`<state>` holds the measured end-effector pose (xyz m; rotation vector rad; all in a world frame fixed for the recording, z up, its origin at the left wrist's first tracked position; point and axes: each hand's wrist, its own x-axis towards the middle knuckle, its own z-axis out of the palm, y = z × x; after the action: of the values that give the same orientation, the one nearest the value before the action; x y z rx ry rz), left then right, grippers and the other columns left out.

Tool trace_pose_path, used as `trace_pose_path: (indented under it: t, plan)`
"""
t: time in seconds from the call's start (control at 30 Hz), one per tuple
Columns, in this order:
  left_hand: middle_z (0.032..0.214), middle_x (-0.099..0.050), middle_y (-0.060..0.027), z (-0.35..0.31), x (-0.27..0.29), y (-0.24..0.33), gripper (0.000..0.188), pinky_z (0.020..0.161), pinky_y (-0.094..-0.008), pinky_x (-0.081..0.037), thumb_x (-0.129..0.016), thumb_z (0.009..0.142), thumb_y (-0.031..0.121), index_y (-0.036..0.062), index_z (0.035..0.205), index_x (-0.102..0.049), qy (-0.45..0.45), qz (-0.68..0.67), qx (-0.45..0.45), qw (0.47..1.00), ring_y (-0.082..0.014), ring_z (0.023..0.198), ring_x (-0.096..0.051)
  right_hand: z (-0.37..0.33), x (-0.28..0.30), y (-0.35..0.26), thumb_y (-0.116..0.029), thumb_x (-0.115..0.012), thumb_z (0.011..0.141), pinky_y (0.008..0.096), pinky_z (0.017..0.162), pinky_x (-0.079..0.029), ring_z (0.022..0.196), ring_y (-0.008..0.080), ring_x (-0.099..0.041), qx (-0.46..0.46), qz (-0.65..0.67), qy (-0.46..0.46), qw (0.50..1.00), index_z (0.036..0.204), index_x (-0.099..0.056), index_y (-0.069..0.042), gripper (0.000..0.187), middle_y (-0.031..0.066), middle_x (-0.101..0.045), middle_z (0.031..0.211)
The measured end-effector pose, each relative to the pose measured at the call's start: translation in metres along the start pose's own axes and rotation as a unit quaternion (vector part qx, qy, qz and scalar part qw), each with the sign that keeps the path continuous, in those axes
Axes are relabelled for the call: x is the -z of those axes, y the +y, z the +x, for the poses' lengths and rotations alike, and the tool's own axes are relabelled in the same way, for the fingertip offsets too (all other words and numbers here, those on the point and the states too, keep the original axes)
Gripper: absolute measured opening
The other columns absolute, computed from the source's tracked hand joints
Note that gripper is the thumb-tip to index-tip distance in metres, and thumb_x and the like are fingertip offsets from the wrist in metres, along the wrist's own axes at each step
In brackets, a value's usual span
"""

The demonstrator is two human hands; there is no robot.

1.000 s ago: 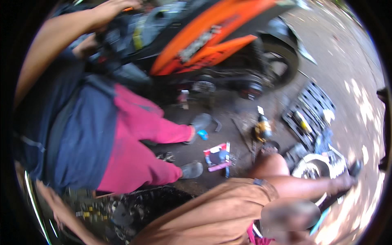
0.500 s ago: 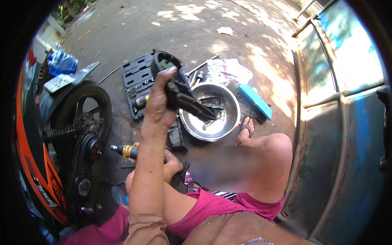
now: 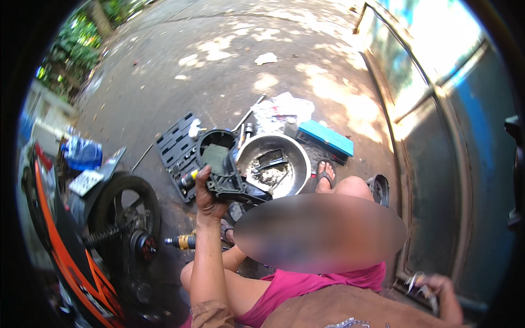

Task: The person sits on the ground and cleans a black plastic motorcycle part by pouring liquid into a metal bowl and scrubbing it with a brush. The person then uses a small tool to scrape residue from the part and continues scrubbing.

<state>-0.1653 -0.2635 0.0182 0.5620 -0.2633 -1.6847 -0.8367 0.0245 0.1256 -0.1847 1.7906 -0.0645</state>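
Observation:
My left hand grips the edge of a black plastic housing, thumb uppermost. The housing has a wide round opening with a grey-green inside, and its narrower end reaches toward the metal basin. Inside that basin lie a black rectangular part and dark, wet-looking residue. Far over at the lower right, my right hand is closed around a crumpled whitish piece that looks like a rag. A blurred patch hides the area between my knees.
An open black tool case lies behind the housing. A yellow-black power tool is near my left foot. A motorcycle rear wheel stands left, a blue box beyond the basin, a plastic bag behind it, and a metal gate at right.
The black housing has come lower and tilted, so its round opening shows more. My right hand has come into view at the lower right. The whole view has shifted.

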Motion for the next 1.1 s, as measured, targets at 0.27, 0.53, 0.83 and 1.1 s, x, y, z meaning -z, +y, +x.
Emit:
trace_pose_path:
  t: [0.27, 0.53, 0.83, 1.1]
  plan:
    - [0.125, -0.062, -0.0211, 0.001, -0.018, -0.007, 0.069, 0.099, -0.0509, -0.051, -0.059, 0.092, 0.046, -0.0017, 0.140, -0.047, -0.062, 0.065, 0.003, 0.996, -0.0344, 0.110, -0.063, -0.071, 0.064, -0.298, -0.018, -0.072, 0.087, 0.0250, 0.052, -0.055, 0.074, 0.0142, -0.068, 0.477, -0.300, 0.103, 0.820, 0.119, -0.066, -0.006, 0.035, 0.0052, -0.070, 0.088]
    - [0.124, -0.065, -0.0128, 0.009, 0.024, -0.019, 0.056, 0.100, -0.0564, -0.048, -0.062, 0.090, 0.039, 0.0052, 0.134, -0.054, -0.009, 0.082, 0.045, 0.996, -0.0313, 0.110, -0.063, -0.099, -0.008, -0.455, -0.027, -0.070, 0.094, 0.0340, 0.090, -0.051, 0.097, 0.0136, -0.063, 0.639, -0.388, 0.315, 0.584, 0.131, -0.057, -0.002, 0.046, 0.0078, -0.069, 0.105]
    - [0.135, -0.057, -0.0136, 0.073, -0.018, -0.099, 0.064, 0.103, -0.0471, -0.045, -0.061, 0.089, 0.051, 0.0088, 0.136, -0.051, 0.006, 0.295, 0.034, 0.955, -0.0294, 0.123, -0.054, -0.055, -0.103, -0.578, -0.043, -0.059, 0.095, 0.0387, 0.098, -0.048, 0.114, 0.0233, -0.062, 0.800, -0.351, 0.350, 0.338, 0.129, -0.064, -0.016, 0.044, 0.0078, -0.064, 0.129]
    - [0.137, -0.055, -0.0128, 0.080, -0.047, -0.144, 0.059, 0.104, -0.0473, -0.045, -0.058, 0.093, 0.049, 0.0107, 0.137, -0.050, -0.047, 0.322, 0.065, 0.943, -0.0292, 0.122, -0.055, 0.101, -0.117, -0.461, -0.021, -0.082, 0.066, 0.0457, 0.082, -0.050, 0.101, 0.0351, -0.063, 0.739, -0.190, 0.186, 0.619, 0.117, -0.058, -0.014, 0.056, 0.0151, -0.066, 0.105]
